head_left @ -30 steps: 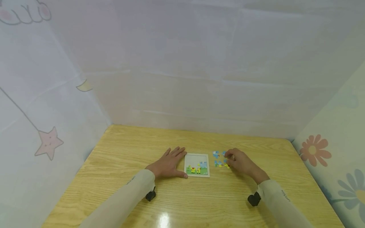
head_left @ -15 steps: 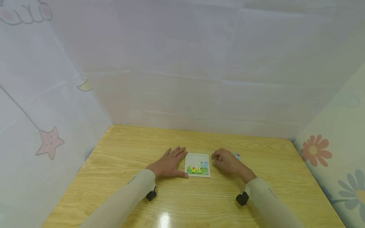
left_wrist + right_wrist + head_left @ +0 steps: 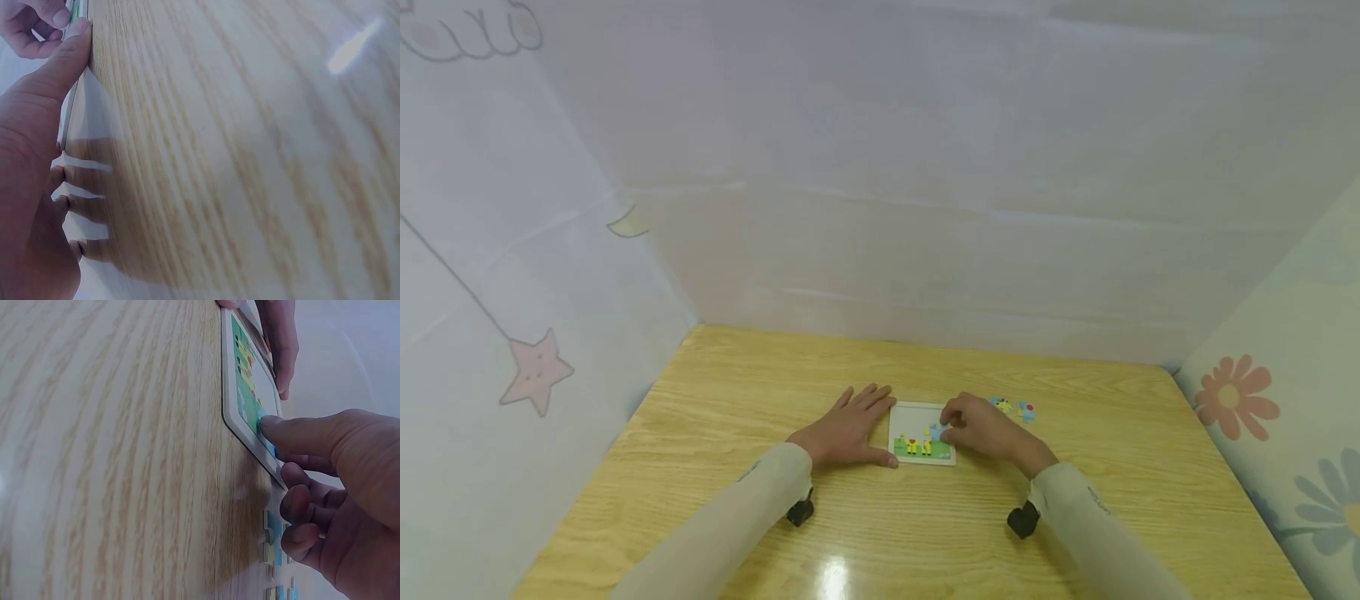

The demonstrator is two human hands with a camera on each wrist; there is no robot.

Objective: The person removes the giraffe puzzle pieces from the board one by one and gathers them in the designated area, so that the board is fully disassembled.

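Note:
A small white-framed jigsaw puzzle [image 3: 913, 407] lies on the table, its lower part filled with a picture of yellow animals on green. My left hand [image 3: 847, 433] is spread flat at its left side, thumb at the near corner and fingertips by the far one. Over the puzzle's right side, my right hand [image 3: 983, 427] pinches a blue puzzle piece [image 3: 269, 446] between thumb and index finger, mostly hidden by them. In the right wrist view the thumb [image 3: 300, 434] is at the piece and the other fingers curl loosely beside the frame.
Loose puzzle pieces [image 3: 1002, 405] in blue and yellow lie on the wooden table [image 3: 880, 533] just beyond my right hand; another piece [image 3: 1026, 411] has a red spot. A pale cloth wall [image 3: 910, 250] stands behind the table, with patterned sides left and right.
My right hand has moved left from the loose pieces to the puzzle's right side, uncovering pieces behind it. My left hand has stayed at the frame.

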